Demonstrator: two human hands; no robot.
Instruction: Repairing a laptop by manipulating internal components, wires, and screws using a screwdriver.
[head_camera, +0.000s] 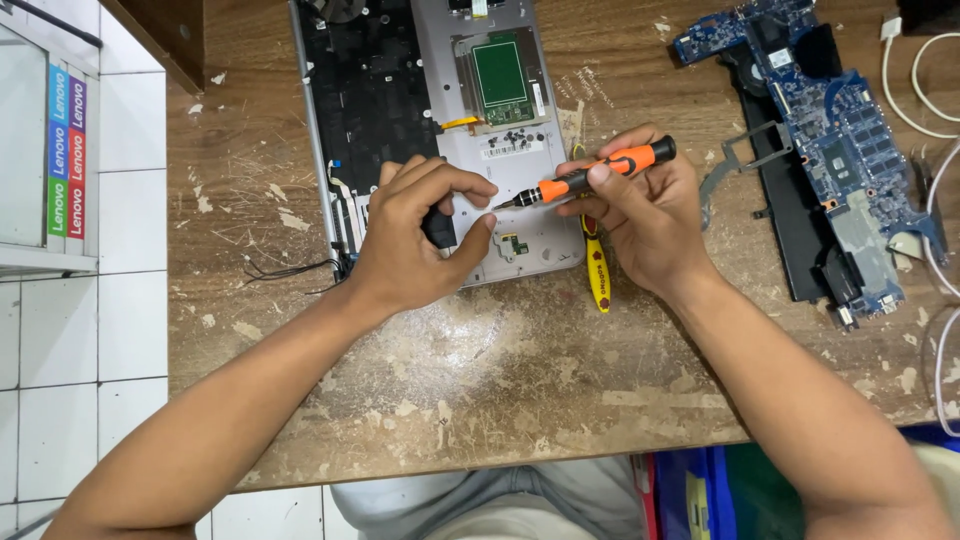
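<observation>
An opened laptop base (440, 60) lies on the worn wooden table (500, 380), showing a black inner panel and a green touchpad board (500, 75). My left hand (420, 235) rests on the base's near edge, fingers curled over a small black part. My right hand (645, 215) holds an orange and black screwdriver (590, 176), its tip pointing left toward my left thumb, just above the silver palm rest. A cluster of small black screws (515, 138) lies on the base.
A blue motherboard (830, 130) on a black cover lies at the right, with white cables (925, 90) beyond it. A yellow tool (597, 275) lies under my right hand. Thin black wires (285, 270) trail off the laptop's left edge. White tiled floor lies left.
</observation>
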